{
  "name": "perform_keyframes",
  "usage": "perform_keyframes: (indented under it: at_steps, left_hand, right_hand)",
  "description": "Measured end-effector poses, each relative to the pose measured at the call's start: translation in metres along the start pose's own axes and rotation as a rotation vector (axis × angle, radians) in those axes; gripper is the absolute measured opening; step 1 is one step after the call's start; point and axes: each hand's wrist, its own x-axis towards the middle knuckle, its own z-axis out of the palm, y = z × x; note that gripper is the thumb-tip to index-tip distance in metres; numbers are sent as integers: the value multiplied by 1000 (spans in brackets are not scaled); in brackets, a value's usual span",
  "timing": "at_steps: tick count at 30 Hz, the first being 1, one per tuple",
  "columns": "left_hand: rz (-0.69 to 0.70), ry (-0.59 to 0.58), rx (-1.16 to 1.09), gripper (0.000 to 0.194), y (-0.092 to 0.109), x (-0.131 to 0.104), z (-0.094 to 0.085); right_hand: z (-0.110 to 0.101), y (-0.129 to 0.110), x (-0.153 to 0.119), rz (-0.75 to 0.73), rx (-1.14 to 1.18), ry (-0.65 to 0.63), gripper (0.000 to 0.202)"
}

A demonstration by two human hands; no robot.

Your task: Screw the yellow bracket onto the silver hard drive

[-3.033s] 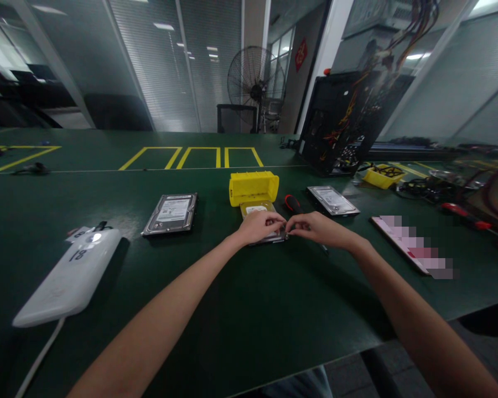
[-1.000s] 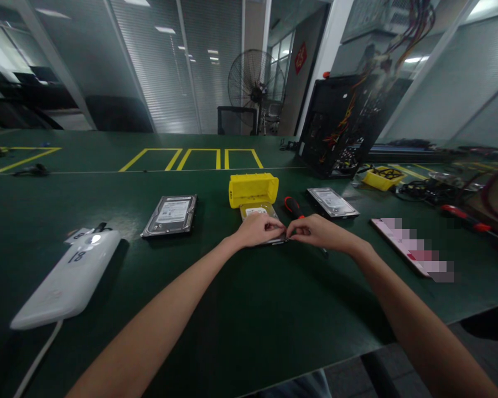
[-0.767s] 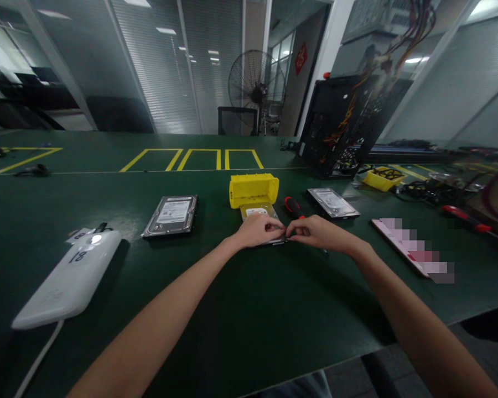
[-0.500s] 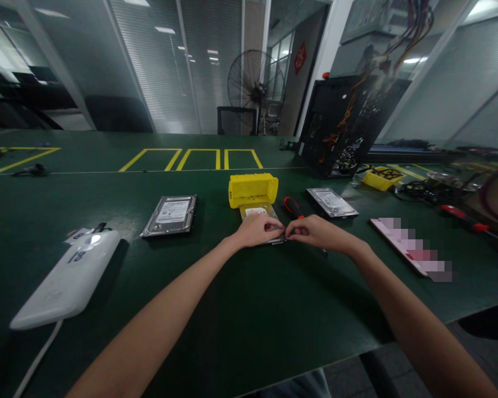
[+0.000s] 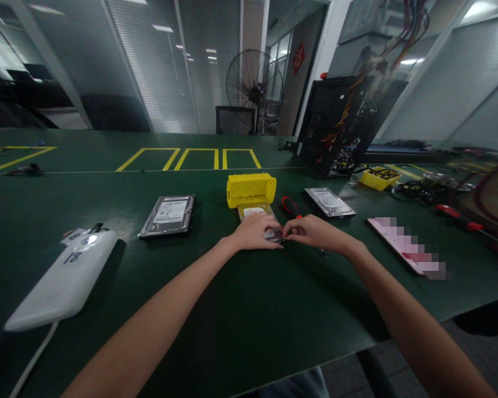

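Observation:
A hard drive [image 5: 273,234] lies on the green table in front of a yellow bin [image 5: 251,190]. My left hand [image 5: 255,231] rests over it, fingers at the far side and thumb along the near edge, gripping it. At its right edge my right hand [image 5: 309,231] is closed in a pinch; whatever sits between those fingertips is too small to make out. Just behind that hand is a screwdriver [image 5: 291,207] with a red and black handle, its shaft partly covered by the hand.
One more hard drive [image 5: 168,215] lies to the left, another [image 5: 329,202] to the right. A white corded device [image 5: 66,282] is at far left, a pink flat object [image 5: 398,243] at right. Behind stand an open computer case [image 5: 336,127] and a small yellow bin [image 5: 377,178].
My left thumb has moved down and away from the fingers, exposing more of the drive's surface. The right hand stays pinched at the drive's edge.

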Motion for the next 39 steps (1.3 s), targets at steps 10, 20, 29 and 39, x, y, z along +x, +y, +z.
perform_keyframes:
  at_steps: [10, 20, 29, 39]
  left_hand:
    - [-27, -19, 72, 35, 5, 2, 0]
    - [-133, -34, 86, 25, 19, 9, 3]
    - [-132, -17, 77, 26, 19, 7, 4]
    - [-123, -15, 89, 29, 19, 7, 5]
  right_hand:
    - [1, 1, 0, 4, -90, 13, 18]
    - [3, 3, 0, -16, -176, 19, 20]
    - [1, 2, -1, -13, -148, 45, 19]
    - [0, 2, -2, -5, -90, 34, 19]
